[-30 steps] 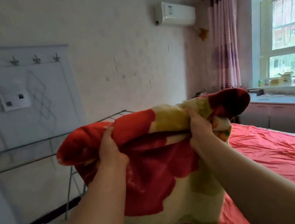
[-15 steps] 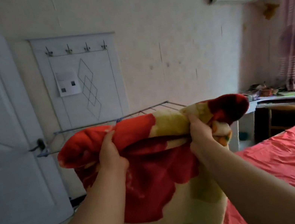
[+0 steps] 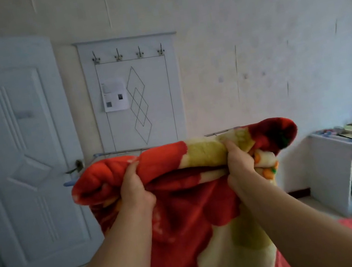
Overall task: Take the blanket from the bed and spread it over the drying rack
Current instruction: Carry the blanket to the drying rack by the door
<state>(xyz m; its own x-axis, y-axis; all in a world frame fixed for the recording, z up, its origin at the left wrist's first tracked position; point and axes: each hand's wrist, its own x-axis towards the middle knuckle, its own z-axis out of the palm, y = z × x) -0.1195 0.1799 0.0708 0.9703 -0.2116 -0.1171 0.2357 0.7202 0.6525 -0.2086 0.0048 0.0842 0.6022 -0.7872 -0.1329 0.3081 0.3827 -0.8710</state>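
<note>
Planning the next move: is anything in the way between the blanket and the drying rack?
Nothing visible. The left hand and right hand hold the blanket in front of the drying rack, whose bars show behind its top edge. The blanket hides the floor between.

Illumination is diffuse and moderate, brighter beyond the right hand (image 3: 238, 167), dimmer below the left hand (image 3: 135, 190). Soft shadow fills the fold of the red-and-cream plush blanket (image 3: 185, 216) between the hands. The white panelled door (image 3: 22, 160) beyond the left hand bows from wide-angle distortion; detail is soft throughout.
</note>
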